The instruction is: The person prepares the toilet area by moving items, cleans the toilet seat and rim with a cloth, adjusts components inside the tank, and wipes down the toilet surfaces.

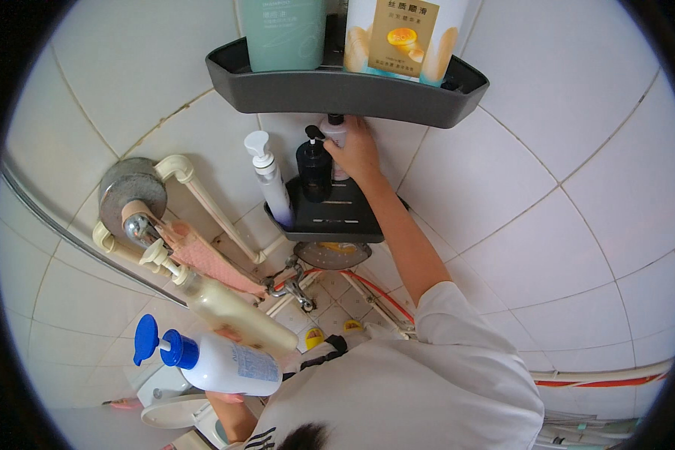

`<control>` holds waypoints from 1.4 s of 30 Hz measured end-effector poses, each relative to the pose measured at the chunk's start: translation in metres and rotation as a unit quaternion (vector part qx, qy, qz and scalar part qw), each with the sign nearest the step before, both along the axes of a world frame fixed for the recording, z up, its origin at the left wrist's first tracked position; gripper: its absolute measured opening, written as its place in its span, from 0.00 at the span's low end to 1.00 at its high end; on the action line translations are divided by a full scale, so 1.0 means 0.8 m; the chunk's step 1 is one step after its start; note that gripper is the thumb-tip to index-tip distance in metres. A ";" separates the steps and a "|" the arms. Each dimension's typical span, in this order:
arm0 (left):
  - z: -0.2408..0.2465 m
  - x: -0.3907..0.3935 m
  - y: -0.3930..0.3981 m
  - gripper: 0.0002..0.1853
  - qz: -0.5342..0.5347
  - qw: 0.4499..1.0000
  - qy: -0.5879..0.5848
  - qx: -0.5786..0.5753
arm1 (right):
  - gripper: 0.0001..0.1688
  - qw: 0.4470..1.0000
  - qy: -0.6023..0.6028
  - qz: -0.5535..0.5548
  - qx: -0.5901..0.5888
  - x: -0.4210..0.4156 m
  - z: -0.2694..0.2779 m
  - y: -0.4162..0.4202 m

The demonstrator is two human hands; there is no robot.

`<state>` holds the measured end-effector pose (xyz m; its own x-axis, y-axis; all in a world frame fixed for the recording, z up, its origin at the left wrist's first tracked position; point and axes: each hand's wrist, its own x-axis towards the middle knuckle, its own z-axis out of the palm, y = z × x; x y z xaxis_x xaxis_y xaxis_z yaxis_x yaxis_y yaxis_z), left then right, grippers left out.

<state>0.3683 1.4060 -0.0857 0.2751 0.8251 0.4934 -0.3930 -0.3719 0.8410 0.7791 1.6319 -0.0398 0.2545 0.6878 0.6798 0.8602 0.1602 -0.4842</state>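
Note:
My right hand (360, 151) reaches onto the lower black corner shelf (343, 216) and grips a pale pink bottle with a black cap (336, 134). Beside it stand a black pump bottle (314, 169) and a clear bottle with a white pump head (273, 188). My left hand (228, 396), mostly hidden, supports a white bottle with a blue pump (230, 365) from below, against my body. A large cream-coloured pump bottle (236, 309) lies tilted alongside it, also held against me.
An upper dark corner shelf (343, 93) holds a green bottle (286, 36) and a white bottle with a gold label (405, 39). At left are pipes, a pink cloth (208, 253) and a curved metal rail (84, 247). A faucet (298, 289) and a toilet (174, 410) are lower down.

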 end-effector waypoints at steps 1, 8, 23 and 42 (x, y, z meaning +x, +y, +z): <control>-0.003 -0.001 0.000 0.56 0.000 1.000 -0.011 0.001 | 0.35 1.000 -0.019 0.000 0.015 -0.001 -0.001 0.001; -0.004 0.008 0.004 0.53 0.006 0.999 -0.024 0.039 | 0.34 0.999 0.012 -0.011 0.038 0.001 -0.003 -0.006; 0.024 0.014 -0.002 0.52 -0.076 0.997 -0.001 0.017 | 0.29 0.996 -0.060 -0.057 -0.026 0.002 0.021 -0.058; 0.069 0.114 0.053 0.19 -0.094 0.974 -0.133 -0.159 | 0.34 0.853 0.397 0.319 -0.109 -0.102 0.005 -0.240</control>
<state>0.4594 1.4485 -0.0307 0.3326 0.8955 0.2958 -0.6484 -0.0106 0.7612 0.6973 1.4401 -0.0359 0.1016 0.9469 0.3049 0.0171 0.3048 -0.9523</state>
